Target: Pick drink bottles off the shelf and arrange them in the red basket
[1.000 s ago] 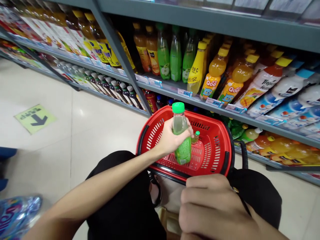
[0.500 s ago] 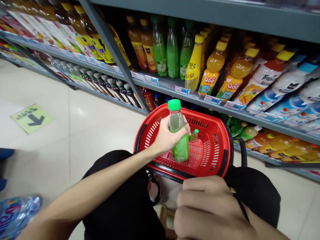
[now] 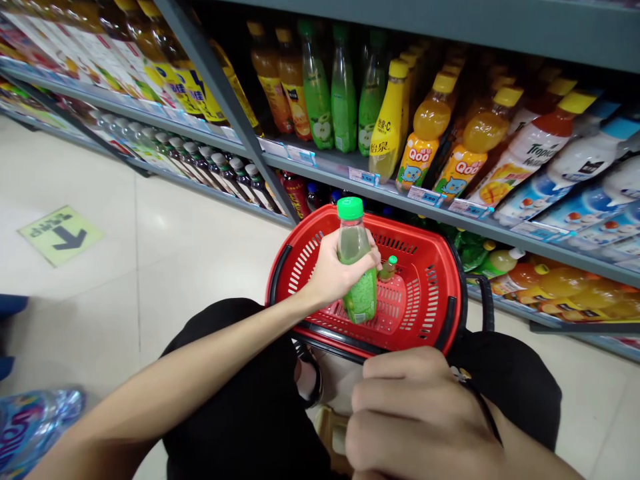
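My left hand [image 3: 333, 273] is wrapped round a green-capped bottle [image 3: 356, 263] of pale green drink, held upright over a red plastic shopping basket [image 3: 440, 280]. A second small green-capped bottle [image 3: 387, 268] lies inside the basket, just right of the held one. My right hand [image 3: 420, 417] is closed in a fist near the bottom of the view, close to the basket's near rim and a thin black strap; what it grips is hidden. The basket rests in front of my black-clad knees.
Grey shelves [image 3: 350, 175] on the right carry rows of drink bottles: green apple soda [image 3: 317, 93], yellow and orange juice [image 3: 425, 133], white bottles farther right. The tiled floor [image 3: 100, 267] has a green arrow sticker [image 3: 60, 233]. A blue wrapped pack [image 3: 30, 427] lies bottom left.
The view has shifted slightly. My left hand with the bottle has stayed over the basket, sinking a little; my right fist has barely moved.
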The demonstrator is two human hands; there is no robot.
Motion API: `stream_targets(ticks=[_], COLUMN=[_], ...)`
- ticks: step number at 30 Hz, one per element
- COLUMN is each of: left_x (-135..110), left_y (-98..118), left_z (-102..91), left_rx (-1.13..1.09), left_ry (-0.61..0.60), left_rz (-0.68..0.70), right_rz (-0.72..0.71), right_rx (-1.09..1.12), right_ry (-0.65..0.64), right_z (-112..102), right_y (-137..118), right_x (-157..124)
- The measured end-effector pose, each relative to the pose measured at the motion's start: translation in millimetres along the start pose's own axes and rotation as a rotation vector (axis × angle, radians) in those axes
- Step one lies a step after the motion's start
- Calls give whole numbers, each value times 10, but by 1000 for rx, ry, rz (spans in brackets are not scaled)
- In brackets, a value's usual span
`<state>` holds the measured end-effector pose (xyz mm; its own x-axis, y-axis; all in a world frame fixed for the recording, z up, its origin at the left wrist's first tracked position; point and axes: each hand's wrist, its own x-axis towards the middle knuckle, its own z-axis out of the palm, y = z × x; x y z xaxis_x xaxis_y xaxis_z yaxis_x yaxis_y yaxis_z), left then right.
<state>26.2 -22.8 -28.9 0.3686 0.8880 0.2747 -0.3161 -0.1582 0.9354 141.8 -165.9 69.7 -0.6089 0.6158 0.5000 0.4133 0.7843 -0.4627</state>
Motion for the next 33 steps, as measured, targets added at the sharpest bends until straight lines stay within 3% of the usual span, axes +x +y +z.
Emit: stream_targets(ticks=[3,7,12,15,25,33], left_x=[-3,0,4,1,3,-5], left_y=[11,17,-7,-7,1,-5], left_z=[0,-1,0,6,7,4], left_rx=[10,7,10,11,13,36], left_ry=[-1,0,1,-9,-16,-24], left_rz=[-12,-15,4,11,14,-3], right_rz=[-3,87,66,100,-86,-21], right_rx=[59,85,94,94,229,98], right_ry=[-37,25,-68,-36,-63,12], right_z=[40,133,164,209,208,410], right_y=[-4,-2,3,-3,178,75], right_x=[2,-43,-99,-146,-150,-156])
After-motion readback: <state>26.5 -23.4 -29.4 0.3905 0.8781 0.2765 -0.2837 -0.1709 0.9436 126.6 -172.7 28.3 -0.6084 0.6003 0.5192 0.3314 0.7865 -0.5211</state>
